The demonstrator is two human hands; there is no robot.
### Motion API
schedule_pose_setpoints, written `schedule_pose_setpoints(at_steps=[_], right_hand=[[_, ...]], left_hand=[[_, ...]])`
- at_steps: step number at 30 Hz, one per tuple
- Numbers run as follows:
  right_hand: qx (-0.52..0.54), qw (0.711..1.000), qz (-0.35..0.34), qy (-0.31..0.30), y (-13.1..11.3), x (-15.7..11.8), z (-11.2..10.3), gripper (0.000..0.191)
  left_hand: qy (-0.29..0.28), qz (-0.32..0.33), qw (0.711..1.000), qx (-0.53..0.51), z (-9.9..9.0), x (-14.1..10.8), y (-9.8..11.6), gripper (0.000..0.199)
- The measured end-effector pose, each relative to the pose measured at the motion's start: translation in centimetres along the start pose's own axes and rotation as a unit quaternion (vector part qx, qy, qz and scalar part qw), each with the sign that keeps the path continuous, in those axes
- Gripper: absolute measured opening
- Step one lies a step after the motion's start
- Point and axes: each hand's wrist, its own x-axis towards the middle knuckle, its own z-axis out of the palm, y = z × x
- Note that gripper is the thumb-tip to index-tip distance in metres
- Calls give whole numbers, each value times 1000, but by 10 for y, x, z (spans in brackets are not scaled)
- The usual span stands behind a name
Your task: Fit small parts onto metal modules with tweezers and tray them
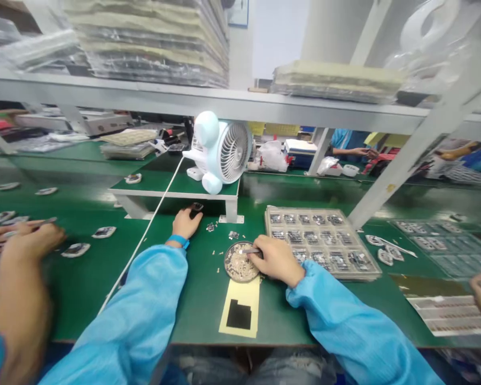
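Note:
My left hand [186, 223], with a blue band at the wrist, reaches to the front of the low green riser. Its thumb and fingers close on a small dark electronic part [198, 206], partly hidden by the fingers. My right hand [277, 258] is closed on a pair of tweezers [250, 251], their tips over a round dish [227, 270] filled with tiny pale pieces. Two small electronic parts, one a loose circuit piece [233, 235], lie behind the dish among scattered tiny bits. A yellow card [253, 321] with a black shape lies in front of the dish.
A clear compartment tray [269, 214] of small parts stands right of the dish. A blue-and-white fan [220, 149] sits on the riser [144, 184]; its white cable [146, 230] crosses the bench on the left. Co-workers' hands [32, 240] are at both sides. A shelf [240, 101] spans above.

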Motion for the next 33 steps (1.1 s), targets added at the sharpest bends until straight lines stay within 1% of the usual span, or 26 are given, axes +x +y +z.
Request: schedule_pose_setpoints(at_steps=[5, 8, 11, 17, 20, 25, 29, 33], right_hand=[[3, 1000, -11, 8, -1, 1, -1, 8], [3, 1000, -15, 10, -1, 1, -1, 16], [0, 1000, -16, 8, -1, 2, -1, 16], [-4, 1000, -16, 8, 1, 4, -2, 23], [-2, 1000, -21, 4, 2, 4, -3, 26], [-5, 1000, -26, -6, 2, 3, -3, 26], [-9, 1000, -26, -3, 2, 4, -3, 25], [9, 1000, -22, 13, 4, 5, -2, 24]], left_hand=[[-32, 16, 998, 61, 10, -4, -5, 51], [-48, 21, 995, 81, 10, -2, -4, 55], [-63, 24, 993, 93, 10, 1, -3, 60], [-100, 38, 986, 131, 19, 11, -12, 69], [-102, 52, 982, 150, 23, 12, -15, 72], [-98, 73, 978, 167, 24, 8, -14, 75], [-107, 66, 974, 187, 26, 10, -16, 77], [-115, 65, 971, 198, 25, 15, -17, 79]])
